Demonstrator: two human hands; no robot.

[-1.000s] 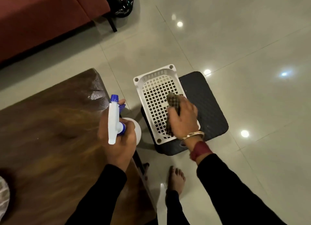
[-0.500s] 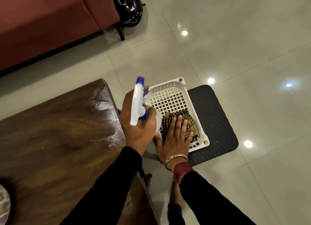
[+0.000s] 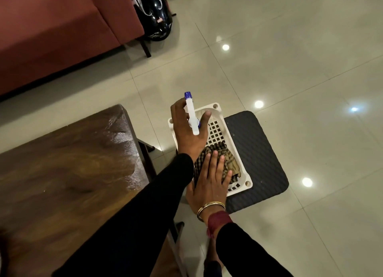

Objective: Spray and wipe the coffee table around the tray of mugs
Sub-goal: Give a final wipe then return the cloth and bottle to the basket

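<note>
My left hand [image 3: 187, 129] grips a white spray bottle [image 3: 191, 115] with a blue nozzle, held over the far end of a white perforated basket [image 3: 232, 136]. The basket sits on a black stool [image 3: 257, 156] to the right of the wooden coffee table [image 3: 68, 162]. A checked cloth [image 3: 230, 160] lies in the near end of the basket. My right hand [image 3: 209, 181] rests flat on the cloth with its fingers spread. The tray of mugs is out of view.
A red sofa [image 3: 51, 32] stands at the back left, with a black helmet [image 3: 155, 18] on the floor beside it. Glossy tiled floor [image 3: 290, 59] spreads to the right. My bare foot [image 3: 213, 254] is beside the table's corner.
My left hand has carried the spray bottle from above the table's edge rightward over the basket. My right hand laid the cloth down in the basket and flattened on it.
</note>
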